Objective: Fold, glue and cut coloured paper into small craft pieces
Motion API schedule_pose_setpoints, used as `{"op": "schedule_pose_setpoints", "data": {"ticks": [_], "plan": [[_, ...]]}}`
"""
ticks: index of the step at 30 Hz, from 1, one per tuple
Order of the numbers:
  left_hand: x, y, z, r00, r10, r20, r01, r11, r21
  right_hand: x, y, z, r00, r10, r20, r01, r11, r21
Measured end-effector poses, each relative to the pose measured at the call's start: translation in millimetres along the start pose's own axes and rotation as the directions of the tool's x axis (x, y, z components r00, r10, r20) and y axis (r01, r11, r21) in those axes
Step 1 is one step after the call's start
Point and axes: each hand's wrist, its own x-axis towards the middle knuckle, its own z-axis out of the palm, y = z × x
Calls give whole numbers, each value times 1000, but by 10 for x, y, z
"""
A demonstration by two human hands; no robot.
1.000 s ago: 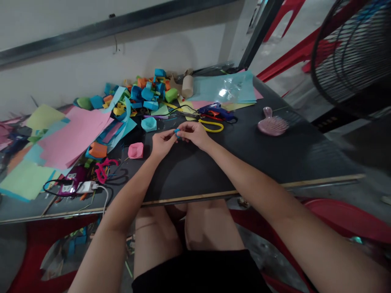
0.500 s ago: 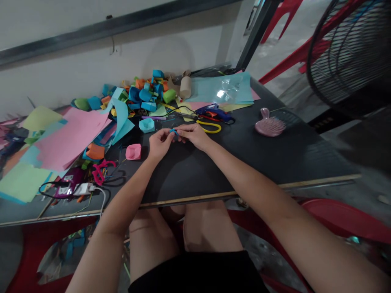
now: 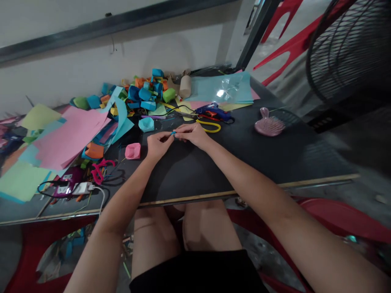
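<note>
My feed shows less of the blue piece [image 3: 173, 133] than half a second ago; left hand [image 3: 157, 146] and right hand [image 3: 195, 135] both pinch it, partly hiding it. Pink cup [image 3: 132, 151] sits nearby.

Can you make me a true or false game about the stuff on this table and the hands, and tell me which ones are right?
1. The left hand and right hand pinch a small blue piece. True.
2. The hairbrush is at the table's left end. False: the hairbrush is toward the right end.
3. A pink paper cup sits to the left of the left hand. True.
4. The light blue paper cup is inside the pink paper cup. False: the two sit apart.
</note>
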Motion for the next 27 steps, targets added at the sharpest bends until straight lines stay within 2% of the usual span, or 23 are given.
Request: {"op": "schedule_pose_setpoints", "data": {"ticks": [12, 17, 22, 27], "plan": [[47, -76, -42, 994, 33, 108, -32, 999, -16, 4, 59, -17, 997, -46, -58, 44, 998, -34], [60, -93, -37, 979, -22, 201, 29, 999, -32, 20, 86, -38, 992, -81, -101, 77, 996, -37], [59, -95, -28, 981, -36, 188, 32, 999, 22, 16, 68, -49, 992, -88, -89, 81, 993, -81], [56, -93, -30, 980, -15, 200, 7, 999, 39, 3, 48, -36, 981, -166, -100, 146, 973, -178]]}}
